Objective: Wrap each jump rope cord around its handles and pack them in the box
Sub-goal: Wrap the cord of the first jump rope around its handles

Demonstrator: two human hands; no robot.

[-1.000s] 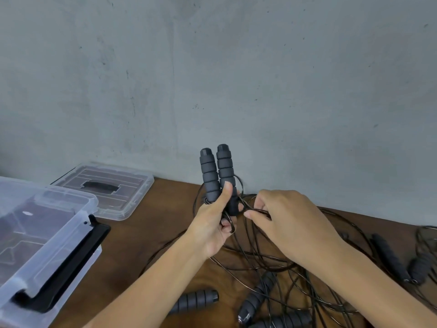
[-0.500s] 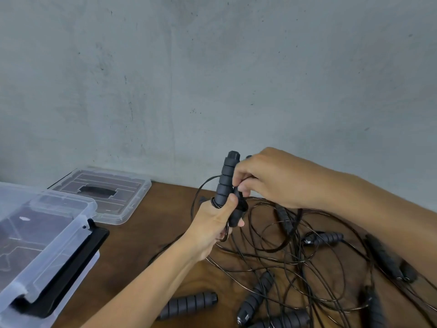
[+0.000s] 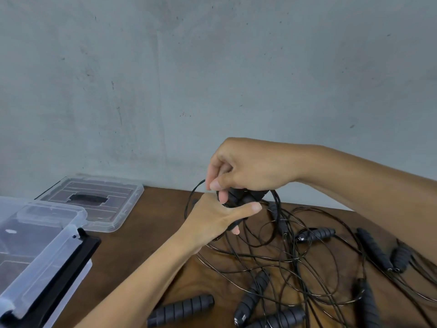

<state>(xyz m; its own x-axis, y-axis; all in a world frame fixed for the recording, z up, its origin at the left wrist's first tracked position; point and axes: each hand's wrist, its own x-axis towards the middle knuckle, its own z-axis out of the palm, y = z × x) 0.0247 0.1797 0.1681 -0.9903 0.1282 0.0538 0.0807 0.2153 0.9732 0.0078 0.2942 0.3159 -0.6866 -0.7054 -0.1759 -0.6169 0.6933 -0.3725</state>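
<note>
Two hands meet above our bench: our left hand grips the paired handles, our right hand pinches the cord beside them, clear box far left.

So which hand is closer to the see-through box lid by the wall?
Left. The left hand is just right of the lid; the right hand is farther right, above it.

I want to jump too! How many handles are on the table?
8 handles: one front left, two front middle, one centre, one behind the cords, three right. The arm or cords may hide more.
</note>
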